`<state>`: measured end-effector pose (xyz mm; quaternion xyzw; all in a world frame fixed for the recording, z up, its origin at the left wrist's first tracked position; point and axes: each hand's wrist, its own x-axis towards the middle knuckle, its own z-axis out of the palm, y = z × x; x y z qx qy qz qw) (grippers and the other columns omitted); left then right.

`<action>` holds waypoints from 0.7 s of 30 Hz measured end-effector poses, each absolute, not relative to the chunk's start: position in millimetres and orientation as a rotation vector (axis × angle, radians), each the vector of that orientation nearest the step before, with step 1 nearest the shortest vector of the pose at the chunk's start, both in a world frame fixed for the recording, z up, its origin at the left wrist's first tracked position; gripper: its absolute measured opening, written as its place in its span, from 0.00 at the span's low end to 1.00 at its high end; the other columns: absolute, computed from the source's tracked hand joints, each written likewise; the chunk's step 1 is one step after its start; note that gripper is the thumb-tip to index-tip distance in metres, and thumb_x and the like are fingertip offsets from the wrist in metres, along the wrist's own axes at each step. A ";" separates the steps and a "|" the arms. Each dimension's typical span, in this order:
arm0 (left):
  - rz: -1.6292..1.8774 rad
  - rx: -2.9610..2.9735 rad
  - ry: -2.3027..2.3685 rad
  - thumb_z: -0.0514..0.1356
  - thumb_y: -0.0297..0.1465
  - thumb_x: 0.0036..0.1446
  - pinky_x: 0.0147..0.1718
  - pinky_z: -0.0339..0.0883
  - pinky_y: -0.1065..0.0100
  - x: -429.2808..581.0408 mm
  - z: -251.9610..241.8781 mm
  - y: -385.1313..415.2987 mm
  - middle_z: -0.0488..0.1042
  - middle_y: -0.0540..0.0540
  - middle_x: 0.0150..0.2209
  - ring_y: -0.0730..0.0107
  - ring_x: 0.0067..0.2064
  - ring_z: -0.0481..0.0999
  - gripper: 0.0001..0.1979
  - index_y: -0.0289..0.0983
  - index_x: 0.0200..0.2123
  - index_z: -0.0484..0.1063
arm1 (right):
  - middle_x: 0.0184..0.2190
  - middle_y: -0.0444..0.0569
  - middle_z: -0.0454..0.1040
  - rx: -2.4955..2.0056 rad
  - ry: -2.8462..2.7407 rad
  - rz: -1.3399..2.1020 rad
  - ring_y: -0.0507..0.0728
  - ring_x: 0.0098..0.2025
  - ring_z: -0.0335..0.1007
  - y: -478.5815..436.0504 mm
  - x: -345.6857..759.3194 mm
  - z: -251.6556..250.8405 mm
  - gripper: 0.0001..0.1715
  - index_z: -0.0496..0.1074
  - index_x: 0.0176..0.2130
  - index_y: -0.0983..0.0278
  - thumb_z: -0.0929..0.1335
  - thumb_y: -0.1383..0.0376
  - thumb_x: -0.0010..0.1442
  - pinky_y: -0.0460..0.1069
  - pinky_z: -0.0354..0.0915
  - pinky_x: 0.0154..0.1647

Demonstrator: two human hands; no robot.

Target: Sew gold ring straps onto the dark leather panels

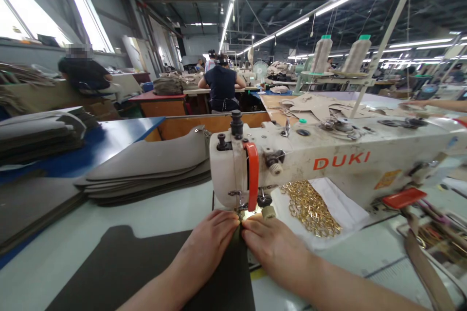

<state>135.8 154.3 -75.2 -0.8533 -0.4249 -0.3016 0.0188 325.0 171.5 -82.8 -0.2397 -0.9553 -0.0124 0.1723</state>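
My left hand (pixel 209 238) is closed at the top edge of a dark grey-brown fabric panel (pixel 146 265), just below the needle area of a white sewing machine (pixel 292 155). The panel lies flat and runs under my left wrist. Close beside it, my right hand (pixel 273 243) has its fingers pinched together, the fingertips nearly meeting those of the left. What sits between the right fingertips is hidden. A small light shines on the spot, behind an orange guard (pixel 252 175). To the right of the needle, gold metal rings (pixel 310 209) are heaped on a white cloth (pixel 337 201).
Stacked grey panels (pixel 146 165) lie left of the machine head, with another stack (pixel 36 204) further left. A red tray (pixel 404 198) and a hanging strap (pixel 419 257) are at the right. Thread cones (pixel 321 56) stand behind. A co-worker (pixel 222 85) sits ahead.
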 end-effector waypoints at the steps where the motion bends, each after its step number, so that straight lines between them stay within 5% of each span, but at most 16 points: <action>1: -0.955 -2.642 -1.317 0.51 0.24 0.60 0.41 0.75 0.66 135.2 -75.8 155.5 0.79 0.46 0.36 0.67 0.40 0.77 0.11 0.38 0.37 0.74 | 0.43 0.53 0.72 -0.686 -2.712 -0.043 0.58 0.47 0.67 172.5 324.7 -83.2 0.07 0.68 0.39 0.68 0.68 0.73 0.58 0.52 0.66 0.49; 21: -0.961 -2.540 -1.215 0.48 0.30 0.64 0.41 0.76 0.65 133.4 -75.5 161.2 0.79 0.46 0.34 0.67 0.38 0.77 0.15 0.37 0.36 0.75 | 0.42 0.54 0.75 -0.691 -2.660 -0.183 0.59 0.41 0.71 173.4 324.5 -83.5 0.04 0.68 0.37 0.68 0.68 0.71 0.59 0.52 0.67 0.42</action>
